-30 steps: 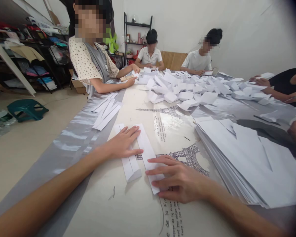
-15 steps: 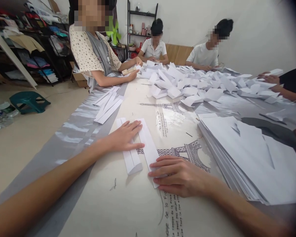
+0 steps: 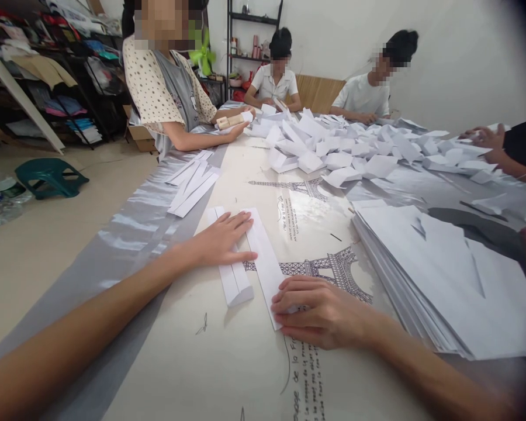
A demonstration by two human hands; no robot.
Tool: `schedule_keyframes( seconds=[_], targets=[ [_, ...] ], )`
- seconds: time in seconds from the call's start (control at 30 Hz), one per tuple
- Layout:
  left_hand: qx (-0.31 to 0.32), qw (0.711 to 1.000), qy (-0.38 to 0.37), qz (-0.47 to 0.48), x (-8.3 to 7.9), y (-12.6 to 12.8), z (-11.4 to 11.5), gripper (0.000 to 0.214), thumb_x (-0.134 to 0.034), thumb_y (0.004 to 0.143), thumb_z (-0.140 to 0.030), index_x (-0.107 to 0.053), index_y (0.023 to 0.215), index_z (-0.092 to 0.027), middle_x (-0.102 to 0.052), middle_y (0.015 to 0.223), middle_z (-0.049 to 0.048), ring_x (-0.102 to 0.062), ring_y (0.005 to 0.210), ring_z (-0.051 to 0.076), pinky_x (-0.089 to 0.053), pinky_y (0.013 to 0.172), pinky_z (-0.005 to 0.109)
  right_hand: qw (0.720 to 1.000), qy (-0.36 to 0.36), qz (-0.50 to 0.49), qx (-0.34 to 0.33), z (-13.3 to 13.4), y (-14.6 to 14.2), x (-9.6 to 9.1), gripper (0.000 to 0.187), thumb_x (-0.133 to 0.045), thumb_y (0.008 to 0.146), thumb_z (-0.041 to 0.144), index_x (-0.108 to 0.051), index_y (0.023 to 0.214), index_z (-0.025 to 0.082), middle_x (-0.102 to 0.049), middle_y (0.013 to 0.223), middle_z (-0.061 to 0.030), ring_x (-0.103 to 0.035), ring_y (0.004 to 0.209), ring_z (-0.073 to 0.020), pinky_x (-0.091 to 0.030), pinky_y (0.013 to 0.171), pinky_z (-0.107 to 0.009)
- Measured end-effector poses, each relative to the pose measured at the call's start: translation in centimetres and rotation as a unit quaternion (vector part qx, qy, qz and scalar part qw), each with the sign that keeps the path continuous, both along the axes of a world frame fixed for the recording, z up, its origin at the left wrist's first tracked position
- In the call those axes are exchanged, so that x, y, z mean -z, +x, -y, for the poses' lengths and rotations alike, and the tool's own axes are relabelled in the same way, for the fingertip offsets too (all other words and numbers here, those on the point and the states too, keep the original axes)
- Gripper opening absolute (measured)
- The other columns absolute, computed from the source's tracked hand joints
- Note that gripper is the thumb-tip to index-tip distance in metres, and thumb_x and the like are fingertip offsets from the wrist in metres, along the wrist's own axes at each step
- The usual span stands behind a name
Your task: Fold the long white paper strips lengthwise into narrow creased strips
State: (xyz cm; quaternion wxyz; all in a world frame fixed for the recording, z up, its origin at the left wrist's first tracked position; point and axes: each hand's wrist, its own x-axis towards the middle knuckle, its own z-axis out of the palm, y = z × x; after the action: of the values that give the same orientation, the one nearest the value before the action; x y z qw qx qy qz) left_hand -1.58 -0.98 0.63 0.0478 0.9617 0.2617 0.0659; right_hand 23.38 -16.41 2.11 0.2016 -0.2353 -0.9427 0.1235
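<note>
A folded white paper strip (image 3: 265, 263) lies slantwise on the printed tablecloth, its near end between the curled fingers of my right hand (image 3: 322, 313). My left hand (image 3: 221, 240) rests flat with fingers apart, its fingertips and thumb touching the left side of that strip. Beneath my left hand is a second folded paper strip (image 3: 236, 283), partly covered by the palm and fingers. My right thumb is hidden under the other fingers.
A thick stack of white paper sheets (image 3: 447, 280) stands to the right. Several folded strips (image 3: 195, 187) lie farther left. A heap of folded papers (image 3: 333, 143) spreads over the far table. Several co-workers sit around it; one at left (image 3: 170, 93) holds a wooden piece.
My right fingers have curled in more and drawn slightly to the right along the strip's near edge. My left hand has stayed in place.
</note>
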Motion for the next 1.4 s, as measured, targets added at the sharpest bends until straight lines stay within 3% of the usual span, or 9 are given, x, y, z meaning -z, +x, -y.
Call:
schedule_keyframes(
  seconds=[0.33, 0.63, 0.8, 1.13, 1.4],
  targets=[
    [0.002, 1.0, 0.008, 0.004, -0.1, 0.0, 0.1, 0.083, -0.031, 0.092, -0.074, -0.028, 0.152, -0.017, -0.027, 0.161, 0.0139, -0.023, 0.149, 0.029, -0.013, 0.12, 0.043, 1.0, 0.007, -0.001, -0.001, 0.2, 0.1, 0.1, 0.016, -0.059, 0.096, 0.021, -0.072, 0.088, 0.02, -0.073, 0.101, -0.0036, -0.067, 0.099, -0.0176, -0.056, 0.087, -0.033],
    [-0.008, 1.0, -0.002, -0.003, -0.2, 0.1, 0.3, 0.084, -0.03, 0.092, -0.075, -0.03, 0.152, -0.016, -0.026, 0.161, 0.0148, -0.022, 0.149, 0.028, -0.011, 0.121, 0.043, 0.998, -0.051, 0.02, 0.011, 0.8, 0.4, -1.3, 0.02, -0.053, 0.092, 0.016, -0.073, 0.089, 0.019, -0.072, 0.105, -0.0068, -0.067, 0.1, -0.0204, -0.055, 0.09, -0.039],
    [-0.062, 0.998, 0.008, -0.012, 0.1, 1.1, 1.3, 0.091, -0.024, 0.091, -0.077, -0.025, 0.153, -0.011, -0.025, 0.161, 0.0194, -0.019, 0.15, 0.032, -0.008, 0.12, 0.05, 0.996, -0.086, 0.015, 0.019, 1.0, 0.1, -1.5, 0.017, -0.056, 0.09, 0.019, -0.072, 0.083, 0.018, -0.072, 0.101, -0.0054, -0.067, 0.096, -0.0196, -0.052, 0.092, -0.039],
    [-0.115, 0.993, 0.006, -0.012, 0.1, 2.0, 2.3, 0.093, -0.022, 0.09, -0.078, -0.024, 0.152, -0.01, -0.026, 0.16, 0.0216, -0.021, 0.149, 0.033, -0.01, 0.118, 0.052, 0.989, -0.138, 0.025, 0.046, 1.4, 0.2, -2.2, 0.014, -0.059, 0.087, 0.02, -0.073, 0.084, 0.018, -0.074, 0.098, -0.0049, -0.068, 0.093, -0.0191, -0.052, 0.088, -0.035],
    [-0.16, 0.986, 0.037, 0.034, 0.7, 2.3, 2.0, 0.068, -0.029, 0.098, -0.066, -0.039, 0.144, -0.018, -0.041, 0.153, 0.0162, -0.035, 0.142, 0.03, -0.022, 0.113, 0.05, 0.991, -0.121, 0.036, 0.051, 1.7, 0.2, -2.1, 0.023, -0.052, 0.089, 0.016, -0.071, 0.076, 0.021, -0.072, 0.073, -0.0019, -0.068, 0.076, -0.0176, -0.054, 0.073, -0.03]
  ],
)
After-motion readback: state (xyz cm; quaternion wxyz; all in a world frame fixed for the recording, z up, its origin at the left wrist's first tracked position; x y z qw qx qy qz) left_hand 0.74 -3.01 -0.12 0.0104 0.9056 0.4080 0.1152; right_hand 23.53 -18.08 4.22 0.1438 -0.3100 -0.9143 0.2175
